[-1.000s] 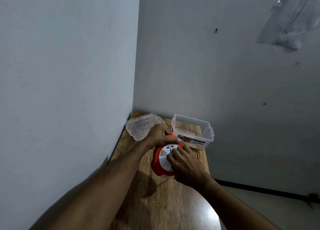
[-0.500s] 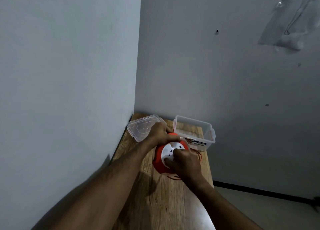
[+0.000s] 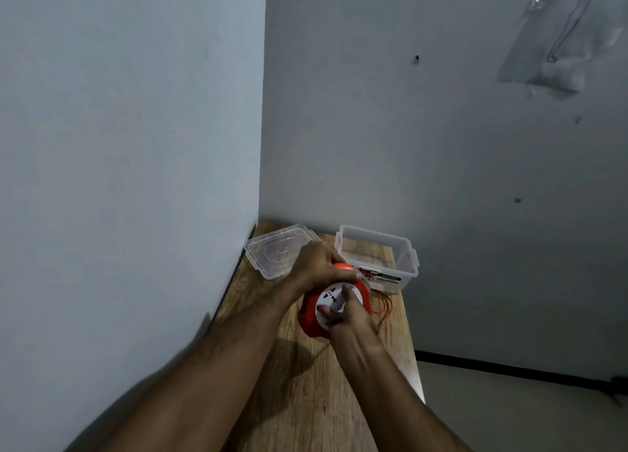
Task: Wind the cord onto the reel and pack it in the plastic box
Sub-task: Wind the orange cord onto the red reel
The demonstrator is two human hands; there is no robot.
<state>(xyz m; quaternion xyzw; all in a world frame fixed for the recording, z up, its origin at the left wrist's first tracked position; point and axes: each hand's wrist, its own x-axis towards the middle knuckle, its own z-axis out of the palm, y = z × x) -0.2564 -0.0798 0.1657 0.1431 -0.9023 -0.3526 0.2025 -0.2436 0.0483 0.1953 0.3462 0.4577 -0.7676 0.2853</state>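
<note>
An orange cord reel (image 3: 310, 319) with a white socket face (image 3: 330, 298) stands tilted on the wooden table (image 3: 306, 394). My left hand (image 3: 317, 263) grips the reel's orange top handle. My right hand (image 3: 351, 319) is closed on the lower right of the white face, fingers pressed on it. A short loose length of orange cord (image 3: 385, 307) trails out to the right of the reel. The clear plastic box (image 3: 406, 264) stands open just behind the reel, with a label on its front wall. Its clear lid (image 3: 275, 252) lies to the left of the box.
The narrow table fits into a corner, with a wall along its left side and another behind it. Its right edge drops to the floor (image 3: 509, 414), where a dark skirting strip runs. A plastic sheet (image 3: 564, 37) hangs on the back wall, top right.
My right hand has slid down and round the white face from its upper right to its lower right. The left hand stays on the handle. The loose cord now shows to the right.
</note>
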